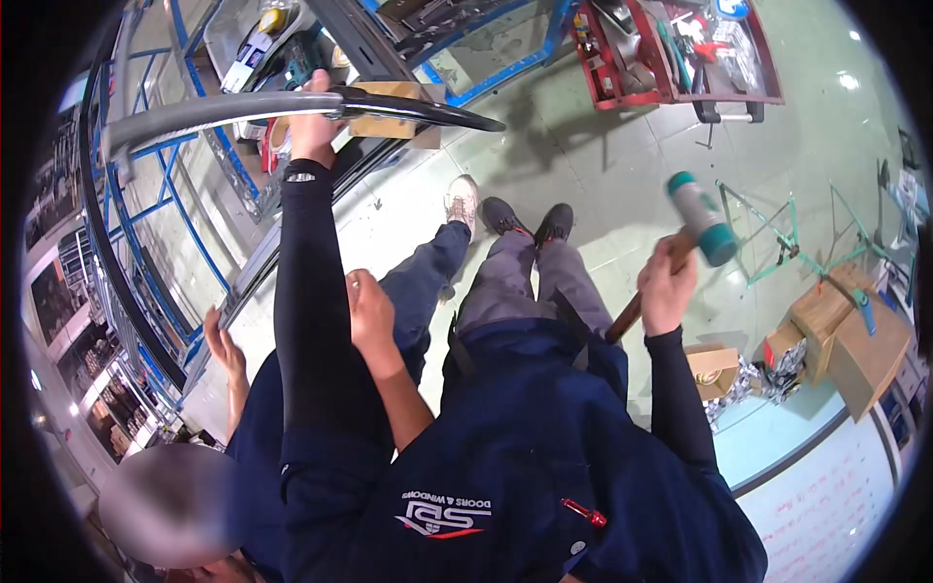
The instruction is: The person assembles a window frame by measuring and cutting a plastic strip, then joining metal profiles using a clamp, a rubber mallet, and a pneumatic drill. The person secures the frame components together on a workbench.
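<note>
My left hand (313, 131), at the upper left, is closed around a long grey-and-black bar (224, 112). The bar runs crosswise, with its grey part to the left and its tapering black end to the right; the picture bends its shape. On the right, my right hand (669, 291) grips a mallet (700, 216) by its brown handle. The mallet's head has a grey middle and two teal faces, and it is raised above the floor, apart from the bar. Beneath my left hand lie a tan board (384, 119) and part of a dark metal frame (374, 160).
A co-worker stands close at my left, one hand (371, 309) beside my left arm. Blue metal racks (165, 185) fill the left. A tub (222, 39) of tools and an open red toolbox (604, 87) lie ahead. At right are a green stand (792, 248) and cardboard boxes (821, 316).
</note>
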`<state>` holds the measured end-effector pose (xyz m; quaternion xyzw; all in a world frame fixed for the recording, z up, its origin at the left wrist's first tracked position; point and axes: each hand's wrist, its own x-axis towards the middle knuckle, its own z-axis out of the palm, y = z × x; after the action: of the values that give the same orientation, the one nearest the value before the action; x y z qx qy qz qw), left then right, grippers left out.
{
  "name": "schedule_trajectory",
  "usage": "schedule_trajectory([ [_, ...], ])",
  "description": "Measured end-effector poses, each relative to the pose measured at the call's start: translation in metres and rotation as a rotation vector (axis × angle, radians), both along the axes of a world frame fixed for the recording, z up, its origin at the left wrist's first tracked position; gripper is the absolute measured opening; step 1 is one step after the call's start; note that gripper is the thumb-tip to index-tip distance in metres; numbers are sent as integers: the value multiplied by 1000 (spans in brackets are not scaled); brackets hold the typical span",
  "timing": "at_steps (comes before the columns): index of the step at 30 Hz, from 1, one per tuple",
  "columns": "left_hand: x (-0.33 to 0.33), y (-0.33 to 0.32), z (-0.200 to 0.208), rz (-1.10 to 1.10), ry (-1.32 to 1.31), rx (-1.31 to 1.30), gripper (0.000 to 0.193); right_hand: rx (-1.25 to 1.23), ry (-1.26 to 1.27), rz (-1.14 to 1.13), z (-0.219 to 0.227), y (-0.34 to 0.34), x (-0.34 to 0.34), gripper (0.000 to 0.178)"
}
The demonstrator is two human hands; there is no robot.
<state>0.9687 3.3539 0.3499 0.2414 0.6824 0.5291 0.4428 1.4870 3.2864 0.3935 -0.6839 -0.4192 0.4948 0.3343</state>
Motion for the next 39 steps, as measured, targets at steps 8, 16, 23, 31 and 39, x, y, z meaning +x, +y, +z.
schedule_trajectory([
  [8, -6, 10, -1, -18, 247, -94, 47, -31, 198, 521, -14, -52, -50, 15],
  [16, -11, 99, 22, -18, -68, 63, 38, 147, 627, 203, -82, -79, -219, 42],
  [23, -19, 136, 11, -112, -223, 9, 24, 221, 730, -265, -110, -83, -342, 40],
  [31, -8, 135, 18, -121, -187, 55, 21, 219, 738, -349, -119, -72, -388, 27],
  [39, -8, 132, 15, -143, -186, 45, 21, 349, 527, -355, -97, -54, -384, 20],
])
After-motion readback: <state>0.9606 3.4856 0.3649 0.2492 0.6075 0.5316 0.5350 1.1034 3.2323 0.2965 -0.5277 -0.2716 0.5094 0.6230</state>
